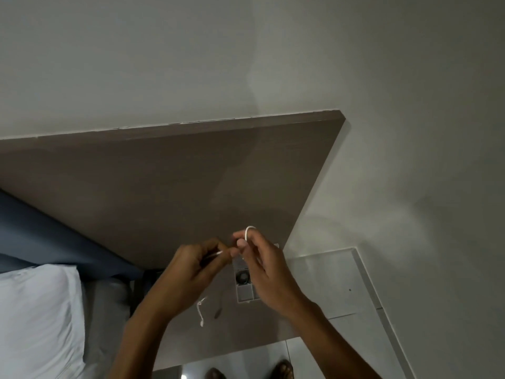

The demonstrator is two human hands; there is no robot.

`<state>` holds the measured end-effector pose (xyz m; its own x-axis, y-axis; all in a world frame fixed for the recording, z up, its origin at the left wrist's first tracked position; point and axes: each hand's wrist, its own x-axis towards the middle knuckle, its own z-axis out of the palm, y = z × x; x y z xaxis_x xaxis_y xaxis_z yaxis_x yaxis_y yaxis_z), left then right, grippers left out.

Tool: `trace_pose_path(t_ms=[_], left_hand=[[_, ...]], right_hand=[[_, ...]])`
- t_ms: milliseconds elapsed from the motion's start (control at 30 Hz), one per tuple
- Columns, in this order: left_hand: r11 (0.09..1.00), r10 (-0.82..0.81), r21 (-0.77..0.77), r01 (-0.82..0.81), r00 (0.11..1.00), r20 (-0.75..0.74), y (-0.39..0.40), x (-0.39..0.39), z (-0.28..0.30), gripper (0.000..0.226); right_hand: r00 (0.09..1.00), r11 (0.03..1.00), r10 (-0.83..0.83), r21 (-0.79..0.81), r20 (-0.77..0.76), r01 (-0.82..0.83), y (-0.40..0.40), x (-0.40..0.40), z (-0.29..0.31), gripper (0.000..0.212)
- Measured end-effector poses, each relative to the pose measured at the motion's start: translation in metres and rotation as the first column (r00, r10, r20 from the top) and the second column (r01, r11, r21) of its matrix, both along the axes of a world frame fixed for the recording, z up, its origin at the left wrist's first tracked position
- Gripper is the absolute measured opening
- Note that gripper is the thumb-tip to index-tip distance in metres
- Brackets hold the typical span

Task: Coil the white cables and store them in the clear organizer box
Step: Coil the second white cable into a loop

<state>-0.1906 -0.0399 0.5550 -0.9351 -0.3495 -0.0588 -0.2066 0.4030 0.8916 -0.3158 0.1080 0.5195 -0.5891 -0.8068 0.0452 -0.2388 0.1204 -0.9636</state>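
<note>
Hands (pixel 218 269) pinch white cable (pixel 250 231) — unlabelled.

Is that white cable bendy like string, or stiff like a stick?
Probably bendy. The white cable curves in a tight loop over a finger of the right hand, which a stiff stick could not do. Its loose end dangles limply below the left hand, so it likely flops and feels light.
</note>
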Motion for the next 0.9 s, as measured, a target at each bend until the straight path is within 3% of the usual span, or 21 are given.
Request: trace_pose_path(t_ms=[100,167,233,300,333,367,433,467,533,567,600,633,667,700,733,800,833,900], left_hand=[[1.000,0.009,0.017,-0.008,0.999,-0.051,-0.001,-0.004,0.006,0.034],[0.998,0.043,0.053,-0.039,0.996,-0.073,-0.001,-0.005,0.002,0.038],[0.984,0.114,0.151,-0.095,0.987,-0.117,0.001,-0.005,-0.005,0.039],[0.961,0.181,0.239,-0.140,0.971,-0.159,0.008,-0.007,-0.010,0.042],[0.954,0.193,0.260,-0.146,0.967,-0.165,0.012,-0.007,-0.012,0.046],[0.953,0.190,0.269,-0.142,0.968,-0.162,0.016,-0.008,-0.013,0.050],[0.962,0.159,0.243,-0.125,0.979,-0.125,0.021,-0.005,-0.016,0.055],[0.971,0.138,0.209,-0.116,0.986,-0.093,0.021,-0.002,-0.017,0.056],[0.985,0.110,0.133,-0.106,0.994,-0.018,0.020,0.003,-0.017,0.049],[0.988,0.106,0.108,-0.107,0.994,0.006,0.020,0.006,-0.016,0.042],[0.990,0.105,0.095,-0.105,0.994,0.010,0.021,0.007,-0.013,0.039],[0.992,0.103,0.080,-0.102,0.995,-0.006,0.022,0.008,-0.009,0.040],[0.994,0.098,0.060,-0.096,0.995,-0.024,0.022,0.009,-0.004,0.042],[0.996,0.087,0.041,-0.085,0.996,-0.037,0.022,0.010,0.001,0.043],[0.997,0.071,0.034,-0.069,0.996,-0.046,0.022,0.010,0.006,0.040],[0.999,0.033,0.037,-0.031,0.998,-0.059,0.019,0.009,0.017,0.034],[0.999,0.018,0.032,-0.016,0.998,-0.065,0.018,0.008,0.022,0.031],[1.000,0.009,-0.006,-0.009,0.995,-0.096,0.015,0.005,0.026,0.028]], right_hand=[[0.970,0.987,0.111,0.086,0.216,-0.132,0.006,0.006,0.007,0.045],[0.864,0.971,0.188,0.045,0.468,-0.236,0.012,0.005,0.011,0.044],[0.649,0.948,0.256,-0.056,0.716,-0.312,0.017,-0.001,0.016,0.039],[0.316,0.918,0.359,-0.271,0.878,-0.290,0.018,-0.003,0.021,0.033],[0.102,0.907,0.404,-0.382,0.909,-0.178,0.017,-0.001,0.022,0.031],[-0.032,0.904,0.425,-0.426,0.905,-0.028,0.017,0.004,0.025,0.030],[-0.196,0.874,0.461,-0.405,0.865,0.269,0.015,0.009,0.024,0.025],[-0.189,0.841,0.474,-0.379,0.860,0.385,0.013,0.010,0.023,0.020],[-0.073,0.771,0.441,-0.336,0.895,0.540,0.009,0.003,0.019,0.020],[0.072,0.774,0.349,-0.331,0.934,0.540,0.007,-0.001,0.021,0.024],[0.313,0.815,0.198,-0.333,0.929,0.474,0.008,-0.003,0.023,0.030],[0.605,0.884,0.005,-0.286,0.796,0.370,0.010,-0.002,0.022,0.036],[0.835,0.934,-0.148,-0.202,0.530,0.294,0.013,0.001,0.019,0.038],[0.944,0.955,-0.217,-0.145,0.249,0.258,0.017,0.004,0.014,0.038],[0.975,0.968,-0.214,-0.124,0.054,0.219,0.020,0.008,0.008,0.036],[0.985,0.990,-0.131,-0.070,-0.112,0.124,0.023,0.016,0.002,0.028],[0.991,0.996,-0.087,-0.005,-0.097,0.086,0.025,0.019,0.001,0.024],[0.995,0.994,0.020,0.103,0.101,-0.030,0.030,0.019,0.009,0.033]])
